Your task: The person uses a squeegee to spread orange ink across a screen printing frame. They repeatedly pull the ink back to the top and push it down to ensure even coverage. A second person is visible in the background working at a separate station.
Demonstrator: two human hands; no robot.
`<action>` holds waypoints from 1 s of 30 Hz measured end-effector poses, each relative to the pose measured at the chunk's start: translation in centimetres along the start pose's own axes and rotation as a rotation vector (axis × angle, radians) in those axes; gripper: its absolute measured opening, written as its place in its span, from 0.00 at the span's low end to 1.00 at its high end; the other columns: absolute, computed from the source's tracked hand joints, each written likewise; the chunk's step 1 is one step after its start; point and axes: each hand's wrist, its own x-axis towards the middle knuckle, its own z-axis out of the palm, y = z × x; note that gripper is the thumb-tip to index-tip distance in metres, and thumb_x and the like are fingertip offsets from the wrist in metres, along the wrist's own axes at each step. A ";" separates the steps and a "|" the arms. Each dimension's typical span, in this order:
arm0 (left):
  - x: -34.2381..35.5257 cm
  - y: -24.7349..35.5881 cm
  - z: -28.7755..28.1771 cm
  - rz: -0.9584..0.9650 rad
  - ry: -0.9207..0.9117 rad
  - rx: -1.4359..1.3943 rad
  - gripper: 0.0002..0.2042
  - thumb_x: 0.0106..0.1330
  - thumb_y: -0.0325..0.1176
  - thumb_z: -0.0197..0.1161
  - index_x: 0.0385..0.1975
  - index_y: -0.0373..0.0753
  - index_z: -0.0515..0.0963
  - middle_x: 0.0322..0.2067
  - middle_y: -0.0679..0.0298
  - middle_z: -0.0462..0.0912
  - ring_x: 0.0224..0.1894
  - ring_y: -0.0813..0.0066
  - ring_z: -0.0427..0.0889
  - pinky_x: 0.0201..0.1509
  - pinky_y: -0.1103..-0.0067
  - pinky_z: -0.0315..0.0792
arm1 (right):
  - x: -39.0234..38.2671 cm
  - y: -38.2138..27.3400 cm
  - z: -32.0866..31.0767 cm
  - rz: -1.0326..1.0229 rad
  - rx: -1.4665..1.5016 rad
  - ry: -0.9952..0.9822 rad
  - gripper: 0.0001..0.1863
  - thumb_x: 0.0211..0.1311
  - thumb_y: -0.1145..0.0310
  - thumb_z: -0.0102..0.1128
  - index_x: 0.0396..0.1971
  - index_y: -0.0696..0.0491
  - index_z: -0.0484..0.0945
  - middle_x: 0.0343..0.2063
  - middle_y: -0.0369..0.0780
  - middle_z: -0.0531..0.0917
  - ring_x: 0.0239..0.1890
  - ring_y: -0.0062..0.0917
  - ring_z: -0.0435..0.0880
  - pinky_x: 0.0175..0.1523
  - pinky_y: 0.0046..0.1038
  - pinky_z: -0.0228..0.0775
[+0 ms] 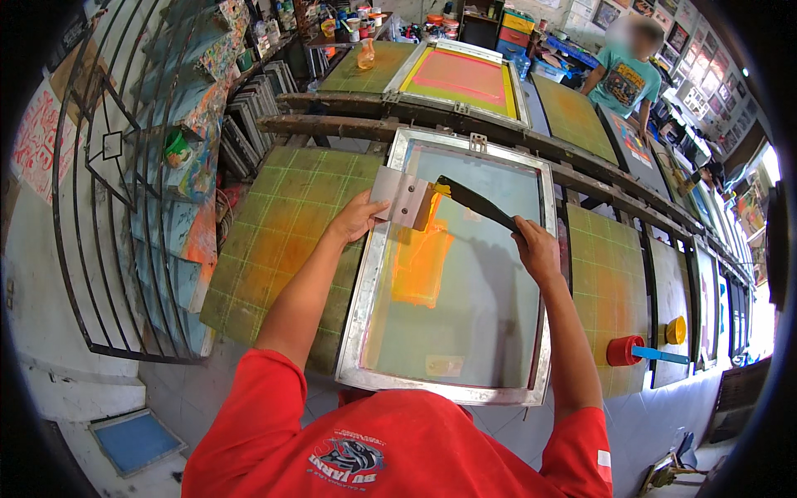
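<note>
My left hand (357,217) is closed on a squeegee (404,197) with a pale, screwed holder, tilted above the screen. In my right hand (536,247) is a long black spatula (477,200). Its tip, smeared with yellow-orange ink, meets the squeegee's edge. Below them lies a silver-framed printing screen (539,332) with a pale translucent mesh. An orange ink patch (421,270) covers part of the mesh at left of centre, and a streak of ink runs from the squeegee towards it.
Green-orange printing boards (290,224) flank the screen. At right, a red pot (621,351) with a blue spatula (660,355) stands near a yellow cup (676,330). A pink-and-yellow screen (461,79) lies across the rail. Another person (627,75) stands far right; black metal bars (124,249) rise left.
</note>
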 end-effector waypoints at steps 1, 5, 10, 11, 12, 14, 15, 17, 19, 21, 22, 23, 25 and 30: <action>0.1 -0.1 0.0 0.006 -0.001 0.000 0.19 0.66 0.31 0.59 0.56 0.34 0.67 0.50 0.59 0.77 0.50 0.69 0.78 0.55 0.70 0.73 | 0.0 0.1 0.0 -0.007 0.001 -0.024 0.15 0.53 0.71 0.63 0.42 0.50 0.75 0.29 0.39 0.80 0.31 0.37 0.80 0.34 0.36 0.72; 0.5 -0.3 -0.3 0.030 -0.005 -0.017 0.19 0.66 0.31 0.59 0.56 0.34 0.67 0.49 0.59 0.77 0.49 0.69 0.78 0.54 0.70 0.73 | 0.1 0.1 0.5 -0.031 0.001 -0.126 0.15 0.54 0.71 0.62 0.44 0.51 0.75 0.31 0.40 0.80 0.32 0.38 0.80 0.35 0.37 0.72; 1.1 0.1 -0.4 0.035 0.009 0.006 0.18 0.66 0.31 0.59 0.55 0.34 0.68 0.49 0.59 0.77 0.49 0.69 0.78 0.53 0.70 0.74 | -0.4 -0.4 1.1 -0.032 -0.001 -0.152 0.15 0.54 0.71 0.62 0.43 0.50 0.74 0.30 0.40 0.80 0.32 0.38 0.80 0.34 0.37 0.72; 1.1 0.2 -0.3 0.034 0.021 0.023 0.18 0.67 0.31 0.58 0.55 0.34 0.67 0.49 0.59 0.77 0.49 0.69 0.78 0.53 0.71 0.74 | -0.5 -0.4 1.2 -0.029 -0.002 -0.151 0.15 0.54 0.71 0.62 0.42 0.49 0.74 0.30 0.39 0.80 0.32 0.37 0.80 0.34 0.37 0.72; 1.2 0.2 -0.3 0.034 0.033 0.039 0.19 0.67 0.31 0.58 0.56 0.34 0.67 0.49 0.59 0.77 0.49 0.70 0.78 0.52 0.71 0.74 | -0.7 -0.5 1.4 -0.026 -0.003 -0.150 0.14 0.54 0.71 0.62 0.42 0.49 0.74 0.29 0.38 0.80 0.32 0.36 0.81 0.35 0.37 0.72; 1.3 0.2 -0.4 0.051 0.056 -0.001 0.18 0.66 0.31 0.59 0.54 0.36 0.68 0.48 0.61 0.77 0.48 0.70 0.78 0.52 0.70 0.74 | -1.0 -0.3 1.5 -0.079 -0.052 -0.220 0.14 0.54 0.70 0.62 0.42 0.49 0.74 0.30 0.38 0.80 0.32 0.35 0.81 0.35 0.36 0.72; 1.4 0.2 -0.5 0.060 0.067 -0.021 0.17 0.66 0.31 0.59 0.53 0.37 0.69 0.47 0.61 0.77 0.48 0.71 0.78 0.52 0.70 0.74 | -1.1 -0.2 1.6 -0.106 -0.077 -0.255 0.14 0.54 0.70 0.61 0.43 0.49 0.74 0.30 0.38 0.80 0.32 0.35 0.81 0.35 0.36 0.73; 1.5 0.5 -0.5 0.126 0.129 -0.057 0.17 0.66 0.32 0.59 0.53 0.38 0.69 0.47 0.62 0.77 0.48 0.71 0.77 0.52 0.69 0.73 | -1.8 -0.3 1.8 -0.089 -0.071 -0.288 0.16 0.54 0.70 0.61 0.44 0.48 0.75 0.29 0.38 0.80 0.33 0.35 0.81 0.36 0.35 0.73; 1.3 1.0 -0.2 0.168 0.205 -0.087 0.16 0.67 0.31 0.59 0.53 0.39 0.69 0.48 0.63 0.77 0.49 0.71 0.77 0.54 0.68 0.71 | -2.7 -0.6 2.1 -0.057 -0.079 -0.296 0.17 0.54 0.71 0.59 0.46 0.48 0.75 0.30 0.38 0.80 0.33 0.34 0.81 0.36 0.35 0.73; 0.9 1.2 -0.5 0.184 0.241 -0.058 0.18 0.67 0.31 0.57 0.55 0.38 0.67 0.50 0.62 0.76 0.52 0.70 0.75 0.57 0.66 0.69 | -3.2 -1.4 2.4 -0.021 -0.095 -0.271 0.19 0.54 0.73 0.57 0.48 0.47 0.75 0.30 0.38 0.80 0.33 0.33 0.81 0.37 0.34 0.74; 0.6 1.3 -0.7 0.192 0.259 -0.044 0.19 0.67 0.31 0.57 0.56 0.38 0.65 0.51 0.62 0.75 0.53 0.69 0.75 0.59 0.65 0.69 | -3.5 -1.7 2.8 -0.033 -0.105 -0.256 0.20 0.53 0.74 0.55 0.48 0.46 0.75 0.31 0.38 0.80 0.33 0.33 0.81 0.37 0.34 0.74; 0.5 1.3 -0.8 0.195 0.256 -0.055 0.18 0.67 0.30 0.56 0.56 0.39 0.66 0.51 0.62 0.75 0.54 0.70 0.74 0.59 0.66 0.68 | -3.7 -2.1 3.3 -0.044 -0.118 -0.239 0.21 0.53 0.75 0.54 0.49 0.46 0.75 0.32 0.38 0.80 0.33 0.33 0.81 0.37 0.34 0.74; 0.1 1.0 -0.8 0.214 0.251 -0.070 0.16 0.67 0.31 0.57 0.54 0.39 0.67 0.49 0.63 0.76 0.51 0.71 0.76 0.56 0.68 0.70 | -4.3 -3.0 4.0 -0.022 -0.151 -0.286 0.24 0.51 0.77 0.51 0.50 0.45 0.75 0.35 0.37 0.79 0.35 0.31 0.80 0.39 0.33 0.74; -0.9 0.1 -0.6 0.218 0.250 -0.095 0.16 0.67 0.30 0.58 0.53 0.39 0.68 0.49 0.63 0.77 0.49 0.72 0.77 0.54 0.69 0.71 | -6.7 -3.5 5.2 -0.031 -0.193 -0.339 0.28 0.51 0.78 0.52 0.54 0.42 0.74 0.40 0.36 0.77 0.41 0.31 0.76 0.45 0.32 0.73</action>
